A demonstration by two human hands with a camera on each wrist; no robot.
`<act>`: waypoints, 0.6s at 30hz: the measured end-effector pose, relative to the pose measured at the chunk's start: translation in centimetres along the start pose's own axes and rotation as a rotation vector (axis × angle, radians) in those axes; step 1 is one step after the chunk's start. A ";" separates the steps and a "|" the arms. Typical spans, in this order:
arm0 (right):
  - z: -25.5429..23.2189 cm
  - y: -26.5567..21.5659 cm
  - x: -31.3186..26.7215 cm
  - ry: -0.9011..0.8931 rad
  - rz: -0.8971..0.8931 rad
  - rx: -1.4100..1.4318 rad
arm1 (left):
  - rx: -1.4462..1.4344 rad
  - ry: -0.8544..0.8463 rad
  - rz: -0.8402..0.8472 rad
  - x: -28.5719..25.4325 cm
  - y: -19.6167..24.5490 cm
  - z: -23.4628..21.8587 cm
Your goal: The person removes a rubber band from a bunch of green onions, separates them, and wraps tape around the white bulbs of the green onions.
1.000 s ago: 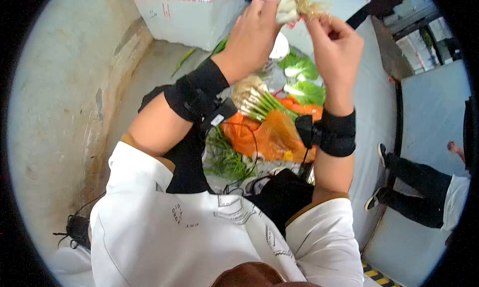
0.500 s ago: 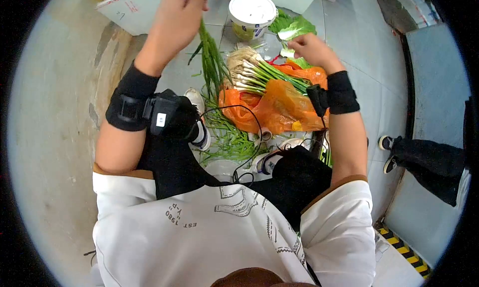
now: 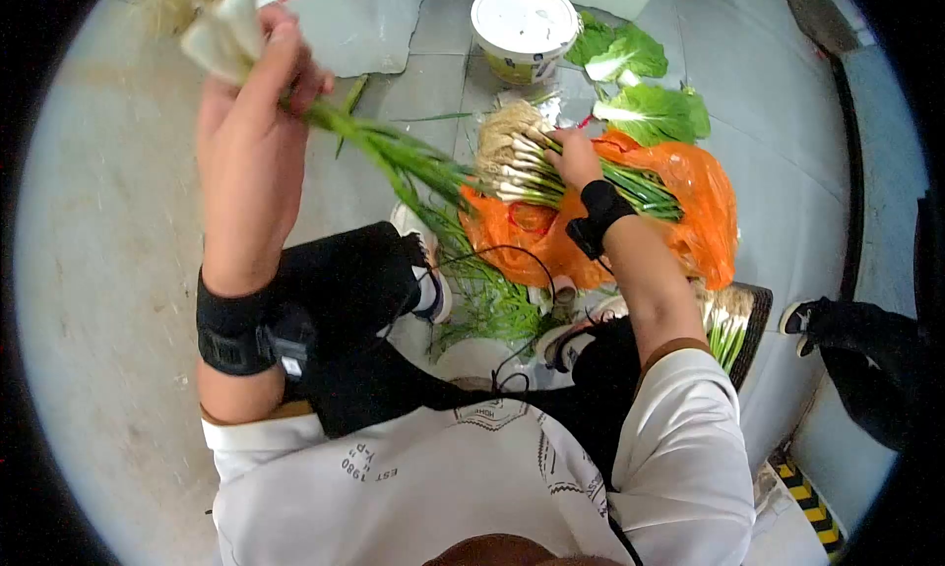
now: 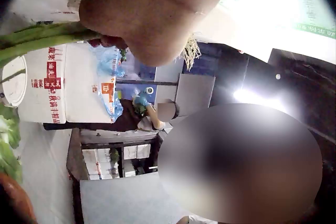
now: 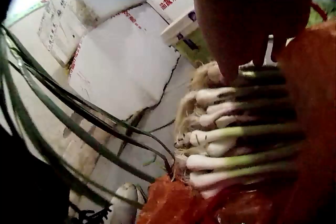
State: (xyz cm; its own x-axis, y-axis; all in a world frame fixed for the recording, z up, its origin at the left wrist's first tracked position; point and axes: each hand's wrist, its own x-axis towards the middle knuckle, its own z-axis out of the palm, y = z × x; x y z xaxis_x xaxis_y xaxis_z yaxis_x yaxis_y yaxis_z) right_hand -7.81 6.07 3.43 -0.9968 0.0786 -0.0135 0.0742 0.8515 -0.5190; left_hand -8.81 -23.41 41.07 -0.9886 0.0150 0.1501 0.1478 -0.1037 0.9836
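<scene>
A small bunch of spring onions (image 3: pixel 379 143) is gripped in my left hand (image 3: pixel 251 162), raised at the upper left of the head view. Its white bulbs and roots stick out beyond the thumb side, and the green leaves trail down to the right. My right hand (image 3: pixel 578 162) reaches down onto a pile of spring onions (image 3: pixel 517 172) lying on an orange plastic bag (image 3: pixel 704 192). In the right wrist view its fingertips stand apart, right at the stalks near the top of the pile (image 5: pixel 215 137).
Beyond the pile stand a lidded white tub (image 3: pixel 525 20) and white foam boxes (image 3: pixel 379 25). Leafy greens (image 3: pixel 650 113) lie beside the tub. Loose green leaves (image 3: pixel 492 310) litter the floor by my shoes. More spring onions (image 3: pixel 726 320) lie in a dark tray at right. A person's legs (image 3: pixel 866 359) show at far right.
First both hands were together at a bunch's roots. They separated; my left hand carried the spring onions left and lower, while my right hand came down onto the pile.
</scene>
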 end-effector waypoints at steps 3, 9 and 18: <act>1.7 -1.4 0.7 0.165 0.036 -0.068 | 0.042 -0.059 -0.022 0.8 -0.2 -1.6; 2.8 -1.2 0.6 0.372 -0.049 -0.186 | 0.129 0.132 -0.038 1.0 0.6 0.5; -8.7 -5.6 1.8 0.301 -0.112 0.334 | 0.145 -0.108 -0.011 0.3 1.5 -0.4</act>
State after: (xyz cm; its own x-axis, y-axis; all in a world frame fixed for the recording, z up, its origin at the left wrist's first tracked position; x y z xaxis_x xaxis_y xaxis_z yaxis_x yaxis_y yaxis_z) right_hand -9.77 5.97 13.68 -0.9416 0.1850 0.2814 -0.0958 0.6538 -0.7506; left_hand -8.86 -23.98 42.54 -0.9822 0.1232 0.1419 0.1480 0.0410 0.9881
